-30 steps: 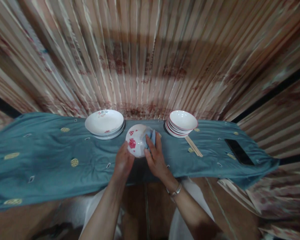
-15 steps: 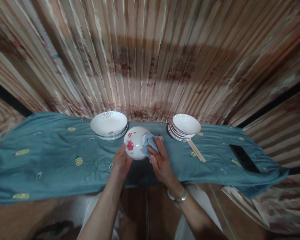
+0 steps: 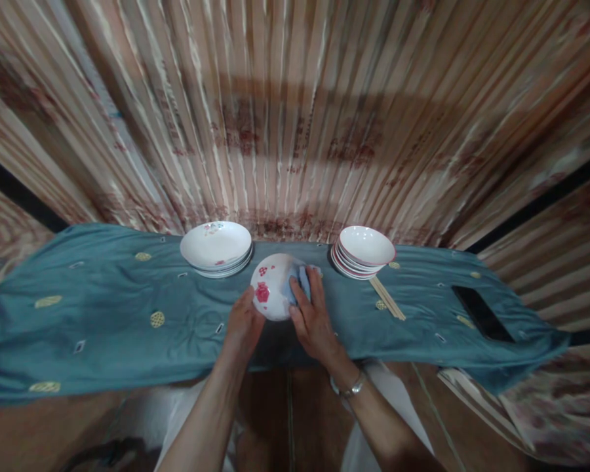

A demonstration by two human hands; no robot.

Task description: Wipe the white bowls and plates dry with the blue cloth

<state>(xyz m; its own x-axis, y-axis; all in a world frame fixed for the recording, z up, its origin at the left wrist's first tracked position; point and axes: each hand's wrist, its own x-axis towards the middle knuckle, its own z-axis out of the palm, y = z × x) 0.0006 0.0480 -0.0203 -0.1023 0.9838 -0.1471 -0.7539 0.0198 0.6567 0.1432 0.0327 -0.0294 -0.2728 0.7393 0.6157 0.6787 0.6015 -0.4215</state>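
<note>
A white bowl (image 3: 271,303) with red flower prints is held above the near middle of the table, its printed outer side facing me. My left hand (image 3: 246,321) grips the bowl by its left rim, thumb on the near side. Bunched under the fingers of my right hand (image 3: 314,318) is a light blue cloth (image 3: 303,282), pressed against the bowl's right side. Part of the bowl's base is hidden by the cloth and fingers.
A stack of white plates (image 3: 216,246) stands back left, and stacked red-rimmed bowls (image 3: 366,246) back right. Beside those bowls lie wooden chopsticks (image 3: 387,298). A black phone (image 3: 482,313) rests at the right on the teal tablecloth (image 3: 108,308). Pleated curtains (image 3: 285,131) hang behind.
The bowl and both hands have shifted slightly right and toward me. The cloth has moved across the bowl's right side, with the right fingers now lying further over it.
</note>
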